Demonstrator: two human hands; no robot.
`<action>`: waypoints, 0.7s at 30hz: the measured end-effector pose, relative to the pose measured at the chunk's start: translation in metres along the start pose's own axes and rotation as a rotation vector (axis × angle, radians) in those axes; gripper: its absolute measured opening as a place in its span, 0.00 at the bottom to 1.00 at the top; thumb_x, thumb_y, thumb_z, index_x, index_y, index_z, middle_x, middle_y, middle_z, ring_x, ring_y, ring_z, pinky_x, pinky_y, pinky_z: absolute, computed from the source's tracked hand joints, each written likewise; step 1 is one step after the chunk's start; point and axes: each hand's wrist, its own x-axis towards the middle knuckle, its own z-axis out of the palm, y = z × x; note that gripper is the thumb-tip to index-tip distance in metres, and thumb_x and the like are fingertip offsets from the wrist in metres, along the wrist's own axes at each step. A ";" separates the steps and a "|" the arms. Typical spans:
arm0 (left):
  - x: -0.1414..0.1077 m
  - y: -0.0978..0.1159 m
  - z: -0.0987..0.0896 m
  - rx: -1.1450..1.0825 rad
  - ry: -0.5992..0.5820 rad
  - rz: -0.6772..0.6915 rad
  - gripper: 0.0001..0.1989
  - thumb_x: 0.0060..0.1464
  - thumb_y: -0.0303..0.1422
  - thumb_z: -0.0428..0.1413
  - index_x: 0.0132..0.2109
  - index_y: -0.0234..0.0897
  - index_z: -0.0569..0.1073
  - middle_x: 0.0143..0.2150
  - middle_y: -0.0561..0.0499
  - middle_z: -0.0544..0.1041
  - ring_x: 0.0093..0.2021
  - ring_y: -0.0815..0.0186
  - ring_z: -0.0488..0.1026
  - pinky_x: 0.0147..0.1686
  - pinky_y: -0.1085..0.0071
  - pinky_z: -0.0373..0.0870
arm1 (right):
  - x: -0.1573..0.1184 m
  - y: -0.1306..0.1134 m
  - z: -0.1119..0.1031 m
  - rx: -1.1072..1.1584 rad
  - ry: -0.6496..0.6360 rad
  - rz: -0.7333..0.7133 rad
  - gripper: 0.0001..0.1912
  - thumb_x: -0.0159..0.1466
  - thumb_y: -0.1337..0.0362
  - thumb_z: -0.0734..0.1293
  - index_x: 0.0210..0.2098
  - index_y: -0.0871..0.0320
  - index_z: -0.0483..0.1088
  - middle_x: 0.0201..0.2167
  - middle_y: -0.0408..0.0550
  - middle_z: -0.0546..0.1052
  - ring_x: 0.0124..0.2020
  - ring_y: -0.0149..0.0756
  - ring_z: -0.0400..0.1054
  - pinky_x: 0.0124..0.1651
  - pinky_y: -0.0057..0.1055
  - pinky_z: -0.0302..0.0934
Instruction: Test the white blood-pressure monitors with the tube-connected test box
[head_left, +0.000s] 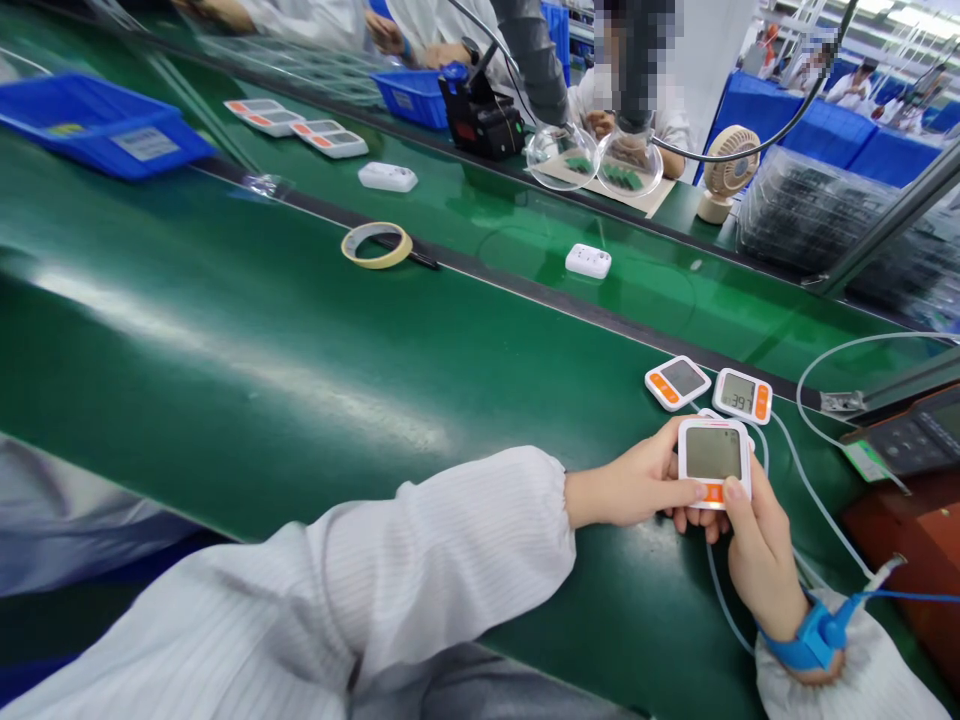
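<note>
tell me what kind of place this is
Likely an electronics assembly line: a long green conveyor belt, small display devices, one held in both hands, and a blue antistatic wrist strap.

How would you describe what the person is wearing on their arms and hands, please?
Both arms are in white, finely ribbed sleeves with gathered elastic cuffs. The left hand and right hand are bare, without gloves. On the right wrist sits a blue wrist strap, and a blue coiled cord runs from it off to the right.

You hold a white meter (pixel 713 460) with orange buttons over a dark green belt (pixel 300 330); your wrist strap (pixel 806 635) is blue.
</note>
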 end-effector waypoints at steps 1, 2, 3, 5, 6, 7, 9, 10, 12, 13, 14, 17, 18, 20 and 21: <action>0.000 0.001 0.000 0.005 0.000 -0.006 0.35 0.58 0.41 0.61 0.63 0.38 0.51 0.31 0.55 0.73 0.29 0.69 0.73 0.27 0.74 0.70 | 0.000 0.001 0.000 0.015 -0.005 0.014 0.23 0.74 0.52 0.56 0.62 0.57 0.62 0.24 0.42 0.72 0.21 0.34 0.63 0.23 0.28 0.61; 0.000 0.001 0.000 0.011 0.000 -0.014 0.34 0.58 0.41 0.61 0.63 0.38 0.51 0.31 0.55 0.73 0.28 0.69 0.73 0.27 0.74 0.70 | 0.000 0.001 0.000 0.040 -0.014 0.032 0.23 0.74 0.52 0.56 0.62 0.57 0.62 0.24 0.42 0.72 0.21 0.33 0.63 0.23 0.28 0.61; 0.000 0.002 0.001 0.017 0.001 -0.021 0.34 0.58 0.41 0.61 0.62 0.37 0.51 0.31 0.54 0.73 0.28 0.69 0.73 0.27 0.74 0.69 | 0.000 0.002 -0.001 0.063 -0.025 0.049 0.23 0.74 0.52 0.56 0.62 0.57 0.61 0.24 0.42 0.72 0.22 0.33 0.64 0.24 0.28 0.61; 0.001 0.002 0.001 0.020 0.004 -0.026 0.35 0.57 0.41 0.61 0.62 0.36 0.51 0.31 0.55 0.73 0.28 0.69 0.73 0.26 0.73 0.69 | -0.001 0.002 -0.001 0.071 -0.019 0.057 0.23 0.74 0.51 0.57 0.62 0.57 0.62 0.24 0.42 0.71 0.22 0.33 0.63 0.24 0.27 0.61; 0.001 0.003 0.001 0.020 0.004 -0.024 0.35 0.57 0.42 0.62 0.62 0.37 0.51 0.30 0.55 0.73 0.28 0.69 0.73 0.27 0.73 0.69 | -0.001 0.003 -0.001 0.068 -0.014 0.057 0.23 0.74 0.51 0.57 0.62 0.57 0.62 0.24 0.42 0.71 0.22 0.33 0.63 0.24 0.28 0.61; 0.001 0.003 0.001 0.019 0.002 -0.022 0.35 0.57 0.42 0.62 0.62 0.37 0.51 0.30 0.55 0.72 0.28 0.69 0.73 0.27 0.73 0.69 | -0.001 0.003 -0.002 0.062 -0.008 0.056 0.23 0.73 0.51 0.57 0.62 0.57 0.62 0.24 0.42 0.71 0.22 0.33 0.63 0.24 0.28 0.61; 0.001 0.003 0.001 0.019 -0.005 -0.022 0.36 0.57 0.42 0.61 0.62 0.37 0.51 0.31 0.55 0.72 0.28 0.69 0.73 0.27 0.73 0.70 | -0.001 0.002 -0.002 0.043 0.009 0.050 0.23 0.73 0.51 0.58 0.62 0.57 0.62 0.25 0.42 0.71 0.22 0.33 0.63 0.24 0.28 0.61; 0.001 0.003 0.001 0.019 -0.009 -0.024 0.36 0.57 0.43 0.61 0.62 0.37 0.50 0.31 0.55 0.72 0.28 0.69 0.73 0.27 0.73 0.70 | -0.002 0.001 -0.002 0.033 0.015 0.047 0.24 0.73 0.51 0.58 0.62 0.57 0.62 0.25 0.42 0.71 0.22 0.33 0.63 0.24 0.28 0.61; 0.001 0.003 0.001 0.019 -0.012 -0.027 0.36 0.57 0.43 0.61 0.62 0.37 0.50 0.31 0.55 0.72 0.29 0.68 0.74 0.27 0.73 0.70 | -0.002 -0.002 -0.002 0.020 0.019 0.042 0.24 0.73 0.52 0.58 0.62 0.57 0.62 0.25 0.42 0.71 0.22 0.34 0.63 0.24 0.28 0.62; 0.001 0.003 0.001 0.018 -0.014 -0.025 0.36 0.57 0.43 0.61 0.62 0.37 0.50 0.31 0.55 0.72 0.29 0.68 0.74 0.27 0.73 0.70 | -0.002 -0.003 -0.001 0.016 0.020 0.038 0.24 0.73 0.52 0.58 0.62 0.58 0.62 0.25 0.42 0.71 0.22 0.33 0.63 0.24 0.28 0.62; 0.001 0.003 0.001 0.018 -0.017 -0.023 0.36 0.57 0.43 0.61 0.62 0.37 0.51 0.31 0.55 0.72 0.29 0.69 0.74 0.27 0.73 0.70 | -0.002 -0.005 -0.001 0.010 0.021 0.035 0.24 0.73 0.52 0.57 0.63 0.58 0.62 0.25 0.42 0.71 0.22 0.33 0.63 0.24 0.28 0.62; 0.001 0.003 0.000 0.017 -0.024 -0.020 0.35 0.57 0.43 0.61 0.61 0.37 0.51 0.31 0.55 0.72 0.29 0.69 0.73 0.27 0.73 0.71 | -0.003 -0.008 0.000 -0.012 0.030 0.027 0.24 0.73 0.52 0.57 0.63 0.58 0.62 0.25 0.43 0.71 0.22 0.34 0.64 0.24 0.28 0.62; 0.002 0.003 0.000 0.017 -0.023 -0.021 0.35 0.57 0.43 0.61 0.61 0.37 0.51 0.31 0.55 0.73 0.29 0.69 0.74 0.27 0.73 0.71 | -0.003 -0.008 -0.001 -0.018 0.031 0.028 0.24 0.73 0.52 0.57 0.63 0.58 0.62 0.25 0.43 0.71 0.22 0.34 0.64 0.24 0.28 0.62; 0.002 0.002 0.000 0.022 -0.018 -0.027 0.35 0.57 0.43 0.61 0.61 0.37 0.51 0.31 0.54 0.73 0.29 0.68 0.74 0.27 0.73 0.70 | -0.003 -0.006 -0.001 -0.023 0.029 0.036 0.24 0.73 0.52 0.57 0.63 0.57 0.62 0.25 0.43 0.72 0.22 0.34 0.64 0.24 0.29 0.62; 0.002 0.002 0.000 0.025 -0.016 -0.030 0.35 0.57 0.43 0.61 0.61 0.37 0.51 0.31 0.54 0.73 0.29 0.68 0.74 0.27 0.73 0.70 | -0.003 -0.005 -0.001 -0.020 0.026 0.041 0.24 0.73 0.51 0.57 0.63 0.57 0.62 0.25 0.43 0.72 0.21 0.34 0.64 0.24 0.29 0.62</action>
